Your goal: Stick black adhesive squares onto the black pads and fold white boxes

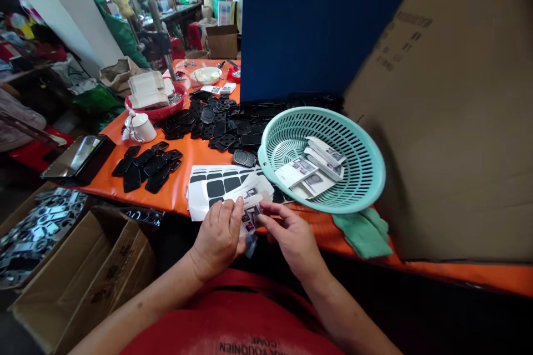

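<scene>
Between my two hands is a small flat printed box [250, 216], white with dark product pictures. My left hand [220, 233] is closed around its left side, the fingers curled over it. On the other side my right hand [291, 236] pinches the box's right edge between thumb and fingers. Just beyond lie white sheets [200, 194] with black rounded-square stickers, partly covered by the box and my hands. A mint-green plastic basket [366, 177] stands to the right, with several similar printed boxes [297, 171] inside.
Black flat plates [152, 166] lie in a group at left, and a larger heap [220, 122] spreads behind. A white cup [141, 127] stands near a red basket [183, 101]. A green cloth [366, 233] hangs off the orange table's edge. Cardboard [458, 122] rises at right; an open carton [91, 272] sits lower left.
</scene>
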A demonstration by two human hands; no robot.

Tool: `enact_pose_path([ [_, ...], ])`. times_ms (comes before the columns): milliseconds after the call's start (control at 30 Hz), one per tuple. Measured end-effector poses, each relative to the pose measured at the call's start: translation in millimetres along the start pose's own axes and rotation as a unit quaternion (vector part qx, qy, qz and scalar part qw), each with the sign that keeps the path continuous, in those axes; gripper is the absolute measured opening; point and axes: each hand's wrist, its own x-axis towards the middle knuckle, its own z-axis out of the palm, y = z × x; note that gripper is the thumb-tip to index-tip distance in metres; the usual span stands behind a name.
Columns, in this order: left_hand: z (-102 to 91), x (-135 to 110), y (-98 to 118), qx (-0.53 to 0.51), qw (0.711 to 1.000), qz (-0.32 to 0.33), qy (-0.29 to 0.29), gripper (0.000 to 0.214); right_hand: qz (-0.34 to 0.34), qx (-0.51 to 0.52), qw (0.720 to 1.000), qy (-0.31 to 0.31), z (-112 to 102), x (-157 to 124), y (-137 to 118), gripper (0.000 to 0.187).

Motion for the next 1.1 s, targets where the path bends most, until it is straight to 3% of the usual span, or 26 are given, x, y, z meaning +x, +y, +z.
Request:
enact_pose_path([
  [167, -7.2, 2, 2, 0.016, 0.999, 0.043, 0.023, 0.061, 0.031, 0.008, 0.999, -0.016, -4, -12, -10, 0.04],
  [433, -18.8, 0, 9, -0.007, 0.998, 0.067, 0.012, 0.052, 0.065, 0.008, 0.995, -0.069, -11, -18, -6, 0.035],
  [600, -16.6, -8, 17, -0.046, 0.997, 0.058, 0.005, 0.037, 0.039, -0.037, 0.994, -0.096, -12, -20, -13, 0.029],
  [733, -18.3, -15, 21, -0.181, 0.982, -0.014, -0.059, 0.025, -0.046, -0.117, 0.981, -0.147, -13, -19, -19, 0.017],
  [800, -19.3, -18, 22, -0.282, 0.952, -0.078, -0.092, 0.02, -0.148, -0.157, 0.972, -0.097, -16, -19, -17, 0.009],
  [867, -18.2, -22, 24, -0.379, 0.903, -0.169, -0.11, 0.019, -0.249, -0.187, 0.95, 0.015, -21, -20, -9, 0.01],
  [933, -14.5, -27, 26, -0.467, 0.841, -0.249, -0.115, 0.027, -0.284, -0.194, 0.936, 0.08, -26, -22, 4, 0.014],
  [1000, -9.3, -32, 28, -0.545, 0.781, -0.279, -0.123, 0.044, -0.26, -0.18, 0.947, 0.059, -30, -27, 21, 0.013],
  [1100, -3.2, -34, 30, -0.634, 0.714, -0.263, -0.136, 0.062, -0.214, -0.147, 0.966, 0.015, -32, -37, 44, 0.016],
])
